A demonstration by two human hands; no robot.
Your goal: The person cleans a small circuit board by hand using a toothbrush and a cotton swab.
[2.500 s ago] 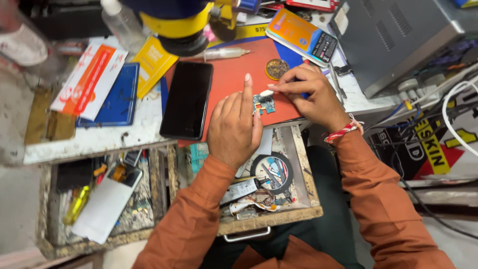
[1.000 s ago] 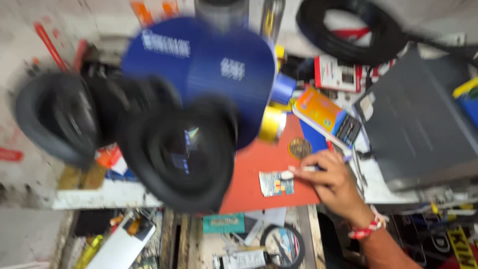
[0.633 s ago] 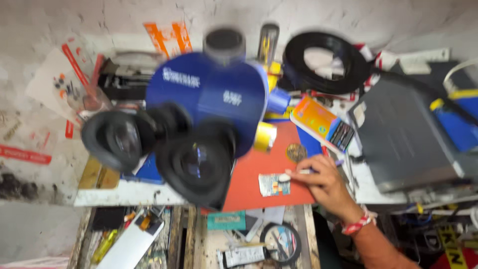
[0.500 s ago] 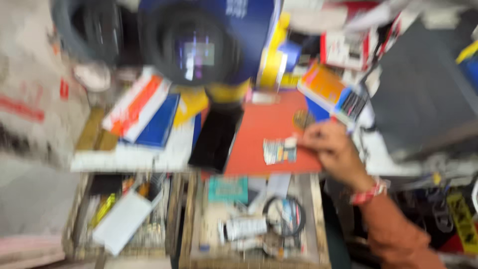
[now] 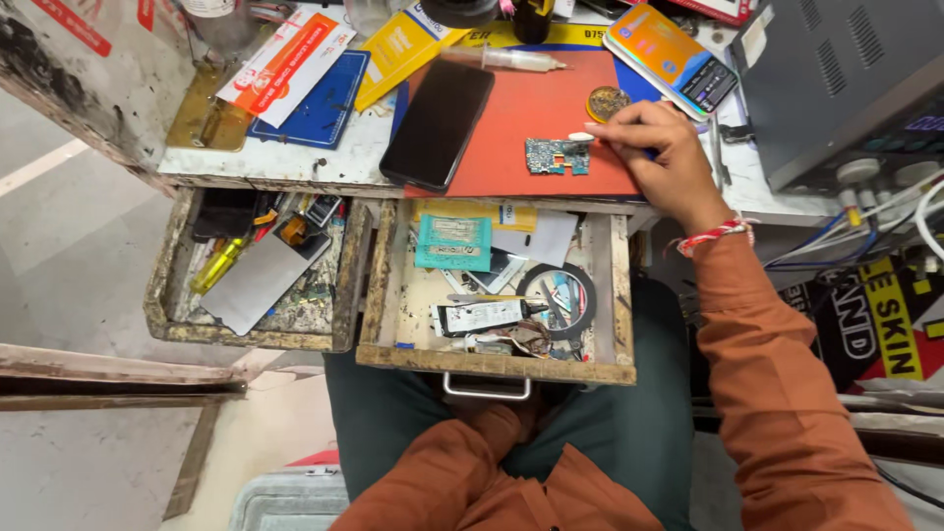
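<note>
Resting on the orange mat (image 5: 536, 113), my right hand (image 5: 657, 155) sits at about two o'clock in my view, its fingers curled narrow around a thin tool whose pale tip (image 5: 581, 138) touches the small circuit board (image 5: 557, 155). The board lies flat on the mat just at nine o'clock from my knuckles. I cannot see enough of the tool's shaft to tell what kind it is. A red and white thread bracelet (image 5: 715, 234) circles that wrist, above my rust-orange sleeve (image 5: 787, 393).

My left hand is out of sight; only its sleeve shows near six o'clock, folded toward my lap.

At ten o'clock from the board lies a dark phone (image 5: 439, 122), face up and tilted, partly on the mat. At twelve o'clock from the board a syringe (image 5: 506, 59) lies across the mat's far edge, and a small round brass-coloured tin (image 5: 607, 102) sits at one o'clock, just beside my fingers. An orange boxed item (image 5: 669, 54) lies further toward one o'clock.

Below the bench edge, at six o'clock from the board, an open wooden drawer (image 5: 492, 362) holds a teal packet (image 5: 453, 242), a roll of black tape (image 5: 558, 301) and loose parts. A second open drawer (image 5: 251, 334) at eight o'clock holds a grey plate (image 5: 258, 282) and a yellow-handled tool (image 5: 218, 265).
</note>
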